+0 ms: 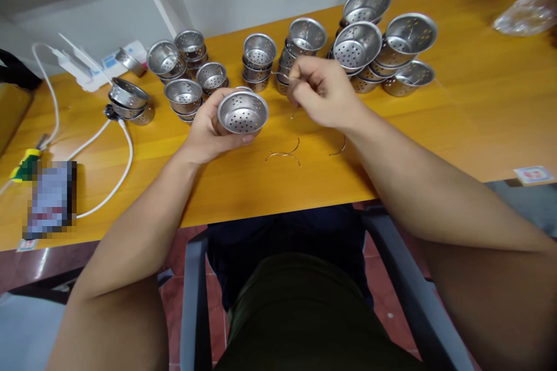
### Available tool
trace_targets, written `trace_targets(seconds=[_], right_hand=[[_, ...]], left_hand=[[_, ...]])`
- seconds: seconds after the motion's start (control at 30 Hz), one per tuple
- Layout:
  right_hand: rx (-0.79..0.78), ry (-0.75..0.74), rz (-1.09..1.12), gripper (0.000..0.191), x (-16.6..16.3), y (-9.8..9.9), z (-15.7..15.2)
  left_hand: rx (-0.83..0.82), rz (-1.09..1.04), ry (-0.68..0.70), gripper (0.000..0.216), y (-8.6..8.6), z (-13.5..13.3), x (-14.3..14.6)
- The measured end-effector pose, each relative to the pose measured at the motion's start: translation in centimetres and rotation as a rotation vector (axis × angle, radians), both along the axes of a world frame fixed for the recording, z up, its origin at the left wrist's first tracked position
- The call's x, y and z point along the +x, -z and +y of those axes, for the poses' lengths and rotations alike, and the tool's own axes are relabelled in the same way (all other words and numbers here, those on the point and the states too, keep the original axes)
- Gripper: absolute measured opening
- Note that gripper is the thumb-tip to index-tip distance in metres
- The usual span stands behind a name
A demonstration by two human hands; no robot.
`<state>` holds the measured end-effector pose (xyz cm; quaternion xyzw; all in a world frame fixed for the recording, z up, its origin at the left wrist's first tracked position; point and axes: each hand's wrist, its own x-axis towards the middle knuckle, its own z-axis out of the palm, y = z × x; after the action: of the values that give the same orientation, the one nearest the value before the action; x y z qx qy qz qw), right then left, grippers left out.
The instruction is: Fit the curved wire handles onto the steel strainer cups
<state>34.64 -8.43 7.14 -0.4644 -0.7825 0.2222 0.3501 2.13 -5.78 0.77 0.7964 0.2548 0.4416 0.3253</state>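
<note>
My left hand is closed around a small perforated steel strainer cup, held a little above the orange table with its open side up. My right hand hovers just right of the cup, its fingers pinched on a thin bent wire that sticks out to the left. Two or three more curved wire handles lie on the table below my hands.
Stacks of several identical strainer cups stand along the table's far side, from left to right. A white cable and power strip lie at the left, a blurred packet near the front edge, a plastic bag far right.
</note>
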Motion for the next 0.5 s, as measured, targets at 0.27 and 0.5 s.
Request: trace_targets(seconds=[0.27,0.5], right_hand=[[-0.007,-0.138,-0.194,0.025,-1.6,-0.5,-1.9],[-0.037,-0.121,-0.232,0.024,-2.1,-0.5,-1.8]], left_hand=[[-0.026,0.032,0.041,0.112,0.2,-0.2,0.9],[0.0,0.078,0.065,0.114,0.9,-0.2,1.1]])
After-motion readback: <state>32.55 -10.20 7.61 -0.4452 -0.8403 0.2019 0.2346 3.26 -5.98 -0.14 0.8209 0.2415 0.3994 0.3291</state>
